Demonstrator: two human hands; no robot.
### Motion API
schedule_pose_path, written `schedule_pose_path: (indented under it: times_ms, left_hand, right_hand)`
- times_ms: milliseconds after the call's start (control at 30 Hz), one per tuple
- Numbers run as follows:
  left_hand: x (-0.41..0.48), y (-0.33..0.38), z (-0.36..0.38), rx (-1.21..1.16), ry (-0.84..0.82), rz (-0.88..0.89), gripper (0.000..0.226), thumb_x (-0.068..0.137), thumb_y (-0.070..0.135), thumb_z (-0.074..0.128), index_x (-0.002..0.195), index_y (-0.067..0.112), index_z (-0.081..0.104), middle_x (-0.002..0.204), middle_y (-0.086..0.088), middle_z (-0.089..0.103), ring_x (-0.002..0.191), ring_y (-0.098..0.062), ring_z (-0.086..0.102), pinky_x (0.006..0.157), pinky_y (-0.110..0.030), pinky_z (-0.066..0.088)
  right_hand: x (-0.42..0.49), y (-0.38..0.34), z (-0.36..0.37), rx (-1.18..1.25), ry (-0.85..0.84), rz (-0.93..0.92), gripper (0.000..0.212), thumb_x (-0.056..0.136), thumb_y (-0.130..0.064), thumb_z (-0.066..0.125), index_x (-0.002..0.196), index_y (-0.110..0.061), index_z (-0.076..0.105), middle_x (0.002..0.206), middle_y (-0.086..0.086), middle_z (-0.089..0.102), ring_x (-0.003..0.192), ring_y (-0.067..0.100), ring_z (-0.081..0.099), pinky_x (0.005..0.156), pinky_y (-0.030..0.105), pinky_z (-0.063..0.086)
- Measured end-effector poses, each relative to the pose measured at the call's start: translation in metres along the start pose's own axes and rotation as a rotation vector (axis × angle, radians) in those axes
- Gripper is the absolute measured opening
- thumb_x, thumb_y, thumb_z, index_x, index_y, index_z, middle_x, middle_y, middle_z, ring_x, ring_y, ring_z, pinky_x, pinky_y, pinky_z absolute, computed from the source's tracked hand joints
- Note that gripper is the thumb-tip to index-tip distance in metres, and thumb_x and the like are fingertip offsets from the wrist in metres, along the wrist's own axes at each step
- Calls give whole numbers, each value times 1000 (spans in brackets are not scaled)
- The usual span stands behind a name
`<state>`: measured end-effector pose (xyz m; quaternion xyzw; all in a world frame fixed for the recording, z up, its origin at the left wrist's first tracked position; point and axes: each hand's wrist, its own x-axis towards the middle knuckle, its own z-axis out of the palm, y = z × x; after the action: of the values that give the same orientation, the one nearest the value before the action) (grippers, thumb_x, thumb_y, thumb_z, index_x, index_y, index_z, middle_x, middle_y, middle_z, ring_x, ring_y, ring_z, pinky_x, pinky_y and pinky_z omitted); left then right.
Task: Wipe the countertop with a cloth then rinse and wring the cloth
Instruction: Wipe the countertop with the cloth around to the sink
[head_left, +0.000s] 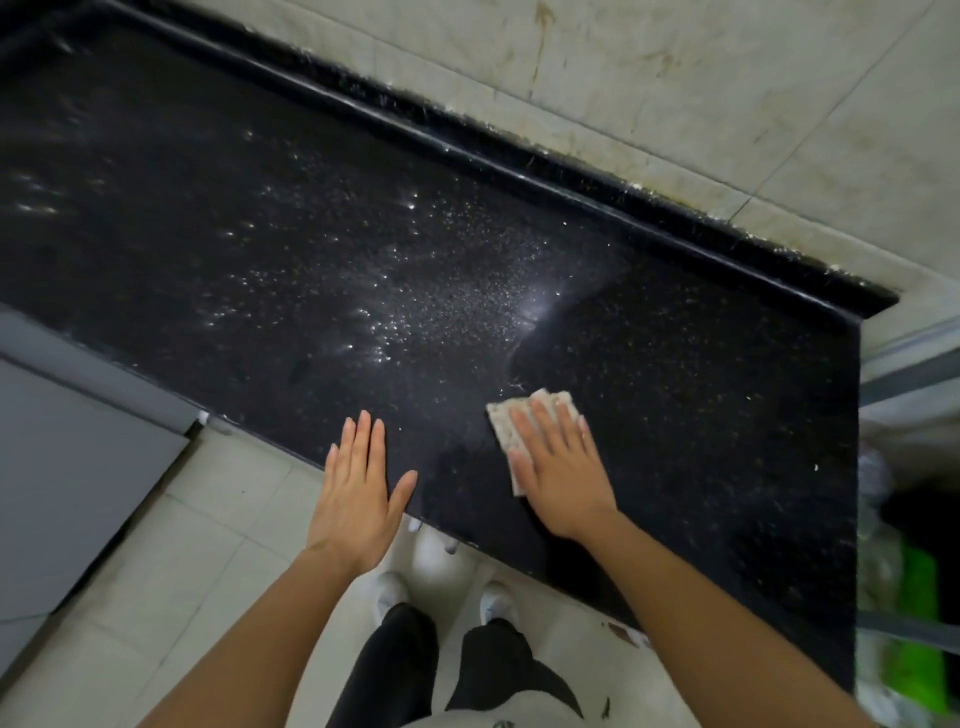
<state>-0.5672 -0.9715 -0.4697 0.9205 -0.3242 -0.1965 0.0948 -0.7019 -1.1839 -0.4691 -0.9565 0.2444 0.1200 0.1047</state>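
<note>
Wiping step: the right hand presses a folded cloth flat on the black speckled worktop, so the wiping part of the task looks to be in hand; rinsing and wringing are not yet done.
Doing it well: keep the palm flat and the pressure even, and I would work in overlapping passes from the back ledge toward the front edge, so the pale specks scattered left of the cloth are gathered rather than spread.
Dirt left: most of the specks lie in the middle of the worktop, up and left of the cloth; the area to its right looks cleaner.
Right fingers: stretched out flat and slightly spread on top of the cloth, pinning it down rather than gripping it.
Cloth position: under the right fingers and palm, its far corners showing beyond the fingertips, near the front edge.
Left hand: open, empty, fingers together, flat at the front edge, well apart from the cloth.
</note>
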Motion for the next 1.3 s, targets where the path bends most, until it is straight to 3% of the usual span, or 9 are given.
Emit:
schedule_pose_path:
  times_ms: [200, 367, 567, 700, 800, 933, 1100, 1233, 1300]
  left_hand:
    - [3, -4, 3, -19, 4, 18, 73, 89, 60, 6, 142, 19, -23, 150, 3, -31, 137, -14, -34, 112, -32, -17]
    - [3, -6, 5, 8, -6, 28, 77, 86, 61, 0, 143, 16, -24, 149, 1, -33, 136, -16, -35, 111, -33, -18]
    - [4, -10, 8, -5, 2, 62, 86, 83, 66, -5, 149, 10, -13, 153, -2, -25, 138, -16, -31, 114, -35, -15]
    - [5, -9, 4, 20, -8, 64, 83, 88, 66, -1, 148, 10, -14, 155, -5, -25, 137, -16, -32, 114, -36, -15]
    - [4, -9, 2, 43, -17, 64, 80, 91, 61, 8, 148, 11, -17, 156, -6, -24, 136, -16, -33, 113, -35, -16]
    - [5, -11, 3, 59, -20, 67, 81, 91, 63, 10, 148, 13, -17, 155, -6, -26, 136, -18, -34, 111, -35, -18]
    - [5, -12, 3, 60, -11, 88, 84, 87, 64, 3, 148, 11, -16, 155, -8, -24, 137, -20, -31, 112, -36, -16]
    - [5, -12, 4, 65, -17, 84, 84, 85, 64, -1, 147, 11, -18, 155, -10, -24, 137, -21, -32, 113, -37, -16]
    - [5, -11, 4, 59, -12, 84, 82, 87, 62, 1, 147, 10, -18, 155, -10, -24, 137, -21, -31, 113, -37, -16]
  right_hand:
    - [66, 16, -25, 117, 0, 224, 51, 101, -46, 5, 146, -42, -18, 160, -4, -20, 144, 21, -27, 117, 42, -15]
    - [64, -14, -20, 155, -8, 337, 56, 101, -46, 6, 152, -30, -12, 161, -1, -17, 145, 24, -24, 118, 43, -14]
    - [3, -70, 5, 46, -37, 52, 57, 96, -51, -5, 146, -31, -21, 155, -2, -26, 142, 24, -29, 117, 41, -15]
    - [-24, -56, 19, -60, 14, -202, 57, 102, -49, 6, 154, -27, 4, 161, 2, 7, 148, 28, -1, 116, 43, 3]
    - [-31, -27, 20, -134, 1, -273, 55, 103, -50, 9, 154, -31, 2, 161, -2, 10, 148, 24, 2, 115, 41, 5]
    - [-33, 7, 13, -80, 58, 120, 59, 97, -52, -4, 152, -30, -6, 161, -1, -8, 148, 24, -10, 120, 40, -3]
    - [-56, 33, 6, 153, 106, 694, 59, 99, -49, 6, 154, -28, -4, 162, 0, -8, 148, 23, -12, 120, 43, -6]
    - [-64, 7, 13, 270, 90, 898, 59, 101, -48, 10, 153, -26, -10, 162, 3, -10, 147, 26, -16, 118, 45, -11]
    - [-65, -23, 18, 239, 94, 838, 60, 100, -49, 7, 153, -24, -11, 161, 5, -12, 147, 28, -16, 117, 44, -13]
